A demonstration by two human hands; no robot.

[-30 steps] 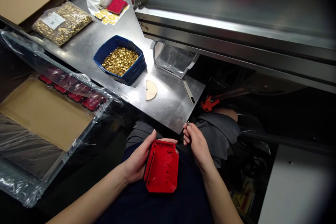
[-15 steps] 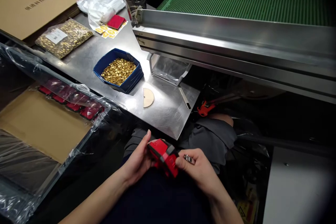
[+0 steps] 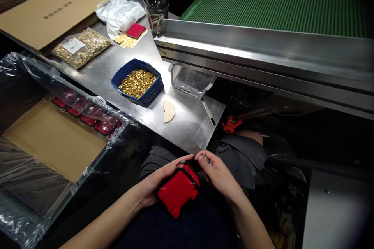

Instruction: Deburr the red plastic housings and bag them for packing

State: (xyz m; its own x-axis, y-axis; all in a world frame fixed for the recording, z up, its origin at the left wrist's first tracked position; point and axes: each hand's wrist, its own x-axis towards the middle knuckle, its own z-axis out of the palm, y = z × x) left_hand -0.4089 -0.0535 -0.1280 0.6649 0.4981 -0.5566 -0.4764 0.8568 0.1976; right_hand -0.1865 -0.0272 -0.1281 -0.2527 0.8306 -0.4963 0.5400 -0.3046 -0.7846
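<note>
Above my lap, my left hand (image 3: pixel 157 184) is wrapped round the left side of a red plastic case (image 3: pixel 178 188) with a black edge band. The case sits tilted, a broad red face toward me. Close to its upper right corner, my right hand (image 3: pixel 217 173) pinches a small shiny metal piece (image 3: pixel 205 158), mostly covered by the fingers; its kind cannot be made out. On the metal table ahead, a blue bin (image 3: pixel 146 99) holds many small gold-coloured pieces. Beside it lie a pale half-round disc (image 3: pixel 168 112) and a white-handled tool (image 3: pixel 208 113).
A grey tray (image 3: pixel 191 81) stands under the edge of a green ribbed conveyor (image 3: pixel 263 13). At left, a plastic-lined box (image 3: pixel 58 136) contains several red cases. Further back are a bag of gold pieces (image 3: pixel 90 46), plastic bags (image 3: pixel 122 9), flat cardboard (image 3: pixel 52 7) and a bottle (image 3: pixel 156 2).
The red case has been turned so its broad red face shows toward me. My right hand has moved up, with the metal piece still in its fingers. The view has shifted slightly.
</note>
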